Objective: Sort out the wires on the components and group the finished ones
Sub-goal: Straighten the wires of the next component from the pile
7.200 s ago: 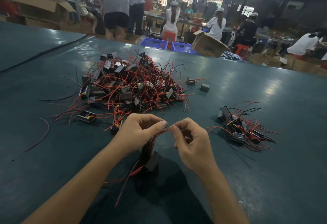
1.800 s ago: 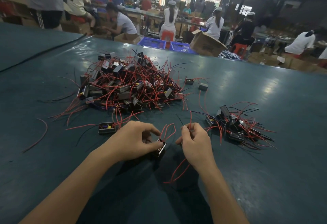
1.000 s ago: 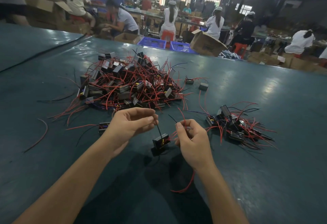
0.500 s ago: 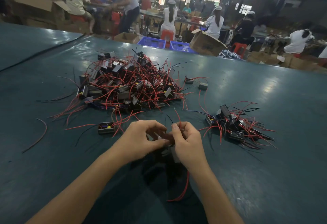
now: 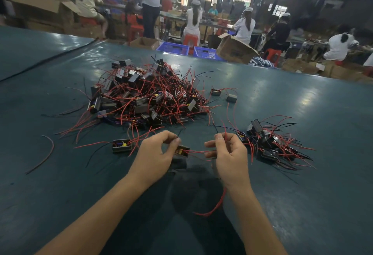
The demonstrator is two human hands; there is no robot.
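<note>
A small black box component (image 5: 182, 150) with red and black wires hangs between my hands, just above the green table (image 5: 60, 184). My left hand (image 5: 156, 152) pinches a thin black wire at the component's top. My right hand (image 5: 228, 156) grips its red wires, and one red strand trails below my wrist. A big tangled pile of components (image 5: 147, 97) lies beyond my hands. A smaller pile of components (image 5: 270, 143) lies to the right, close to my right hand.
One loose component (image 5: 121, 145) lies just left of my left hand. Two stray components (image 5: 224, 94) sit right of the big pile, and a loose wire (image 5: 42, 156) lies far left. Cardboard boxes, blue crates and seated workers are past the table's far edge.
My hands have drawn apart from being pressed together. The component's red wires now stretch sideways toward my right hand, and my left hand has gone to a black wire at its top.
</note>
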